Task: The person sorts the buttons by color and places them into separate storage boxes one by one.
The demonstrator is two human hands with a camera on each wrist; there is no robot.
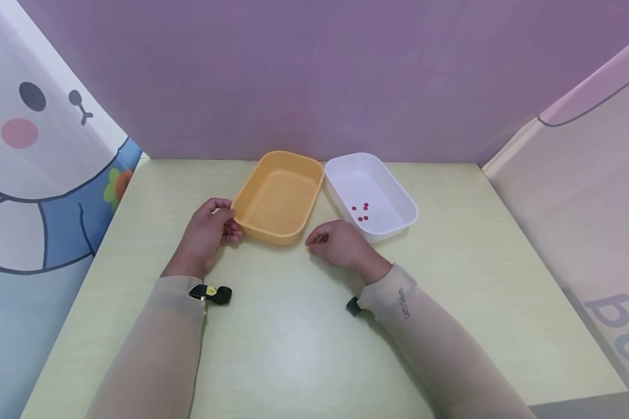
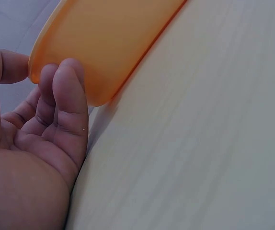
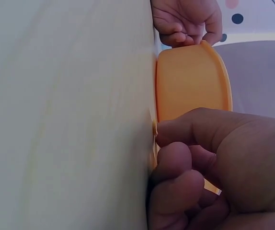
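My left hand (image 1: 204,233) grips the near left corner of an orange plastic tray (image 1: 262,234). In the left wrist view its thumb lies on the tray's rim (image 2: 31,57), with the fingers bent against the outer wall. Just off the tray's near right corner, my right hand (image 1: 340,244) is low over the table. Its thumb and fingertips pinch a tiny yellow-orange piece (image 3: 154,127), mostly hidden by the fingers. Faint yellowish spots show on the orange tray's floor, too dim to make out.
A white tray (image 1: 402,201) stands beside the orange one, behind my right hand, with several small red pieces (image 1: 366,206) inside. Both trays stand toward the back of the pale wooden table (image 1: 293,349), near a purple wall (image 1: 314,81). Printed cloths hang on both sides.
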